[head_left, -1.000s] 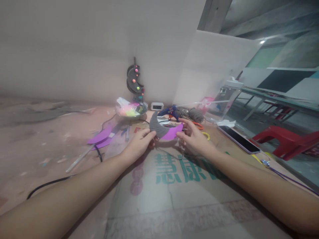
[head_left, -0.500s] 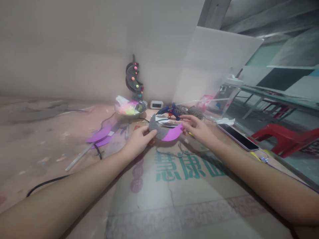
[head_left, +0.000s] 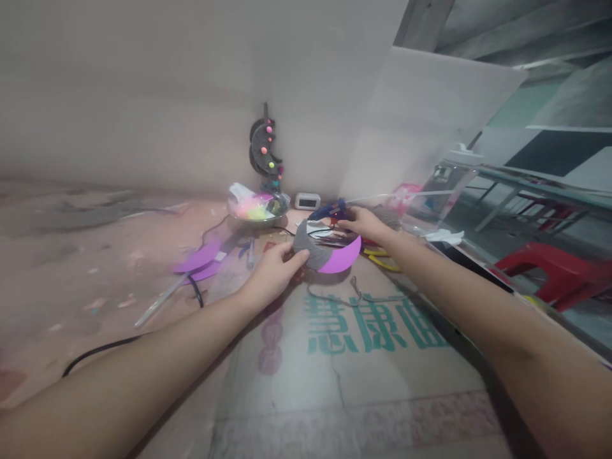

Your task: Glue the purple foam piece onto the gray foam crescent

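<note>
My left hand (head_left: 280, 266) pinches a crescent (head_left: 310, 250) near its left side. Grey yarn-like wrapping covers the crescent's left part, and its right part is bare purple. My right hand (head_left: 361, 223) is at the handle end of a blue glue gun (head_left: 331, 210), behind the crescent. Its thumb and fingers are apart around the handle, which is partly hidden. The gun rests near a white piece and dark thin tools. Loose grey yarn (head_left: 335, 298) lies in front of the crescent.
A clear bowl (head_left: 258, 218) of colourful bits stands by a grey crescent ornament (head_left: 264, 150) with pom-poms. Beside it is a small white clock (head_left: 307, 201). Purple cutouts (head_left: 198, 258) and a clear stick (head_left: 160, 301) lie left. Yellow-handled scissors (head_left: 382, 260), a phone (head_left: 473, 264) and a clear jug (head_left: 444, 191) are right.
My right hand has let go of the crescent's purple end and moved back to the glue gun. My left hand still holds the crescent. The view has shifted slightly.
</note>
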{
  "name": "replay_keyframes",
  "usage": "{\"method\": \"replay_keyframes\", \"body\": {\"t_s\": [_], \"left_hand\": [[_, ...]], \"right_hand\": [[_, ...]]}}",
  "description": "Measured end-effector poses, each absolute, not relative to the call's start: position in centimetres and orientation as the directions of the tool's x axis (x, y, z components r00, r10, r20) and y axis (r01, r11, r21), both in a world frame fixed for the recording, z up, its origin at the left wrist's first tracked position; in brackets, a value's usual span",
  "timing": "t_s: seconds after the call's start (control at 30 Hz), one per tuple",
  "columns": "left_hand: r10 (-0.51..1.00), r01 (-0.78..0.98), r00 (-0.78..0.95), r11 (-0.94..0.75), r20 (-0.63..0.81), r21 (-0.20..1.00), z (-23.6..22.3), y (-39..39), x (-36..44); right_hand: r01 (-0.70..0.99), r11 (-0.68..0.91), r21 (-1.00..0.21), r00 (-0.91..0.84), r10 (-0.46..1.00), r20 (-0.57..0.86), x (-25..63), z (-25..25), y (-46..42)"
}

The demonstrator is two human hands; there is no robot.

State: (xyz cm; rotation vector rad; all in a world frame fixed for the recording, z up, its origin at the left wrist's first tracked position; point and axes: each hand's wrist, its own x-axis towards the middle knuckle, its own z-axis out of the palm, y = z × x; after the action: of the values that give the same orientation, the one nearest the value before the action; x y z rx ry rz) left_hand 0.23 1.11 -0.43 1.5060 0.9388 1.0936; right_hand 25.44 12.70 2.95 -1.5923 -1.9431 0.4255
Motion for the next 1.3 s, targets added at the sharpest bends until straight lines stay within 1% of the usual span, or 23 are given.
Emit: {"method": "replay_keyframes", "body": {"t_s": [0.13,0.27,0.6,0.67,0.77,0.87,0.93,1.0,1.17,1.23,1.3], "left_hand": [[0.942,0.061,0.283,-0.207,0.182,0.976,-0.5,1.1,0.2],[0.940,0.062,0.281,-0.217,0.192,0.974,-0.5,1.1,0.2],[0.944,0.047,0.283,-0.191,0.170,0.980,-0.1,0.8,0.3],[0.947,0.037,0.274,-0.185,0.168,0.982,-0.1,0.8,0.3],[0.958,0.018,0.245,-0.159,0.150,0.987,-0.1,0.9,0.3],[0.973,-0.014,0.205,-0.108,0.109,0.994,0.0,0.9,0.4],[0.980,-0.042,0.180,-0.079,0.085,0.996,0.1,1.0,0.4],[0.984,-0.069,0.160,-0.064,0.075,0.996,0.1,1.1,0.4],[0.985,-0.098,0.144,-0.076,0.089,0.992,-0.2,1.4,0.5],[0.985,-0.093,0.140,-0.087,0.100,0.992,-0.2,1.4,0.5],[0.986,-0.078,0.135,-0.086,0.096,0.993,-0.2,1.4,0.4]], "right_hand": [[0.810,0.181,-0.558,-0.075,0.975,0.207,24.5,2.2,14.1],[0.803,0.142,-0.579,-0.033,0.980,0.194,24.5,2.3,13.7],[0.731,0.200,-0.653,-0.121,0.979,0.163,24.9,5.5,10.7],[0.686,0.219,-0.694,-0.128,0.975,0.181,24.8,5.9,9.7],[0.549,0.279,-0.788,-0.126,0.960,0.252,25.0,6.5,7.9],[0.457,0.346,-0.819,-0.111,0.936,0.334,25.4,6.7,5.6],[0.458,0.351,-0.817,-0.101,0.933,0.345,25.4,6.4,3.8],[0.501,0.342,-0.795,-0.114,0.937,0.331,25.2,5.7,1.9],[0.698,0.332,-0.634,-0.172,0.938,0.302,24.6,3.2,-1.6],[0.710,0.341,-0.616,-0.198,0.936,0.290,24.5,2.5,-2.2],[0.685,0.382,-0.621,-0.247,0.923,0.295,24.4,2.2,-2.5]]}}
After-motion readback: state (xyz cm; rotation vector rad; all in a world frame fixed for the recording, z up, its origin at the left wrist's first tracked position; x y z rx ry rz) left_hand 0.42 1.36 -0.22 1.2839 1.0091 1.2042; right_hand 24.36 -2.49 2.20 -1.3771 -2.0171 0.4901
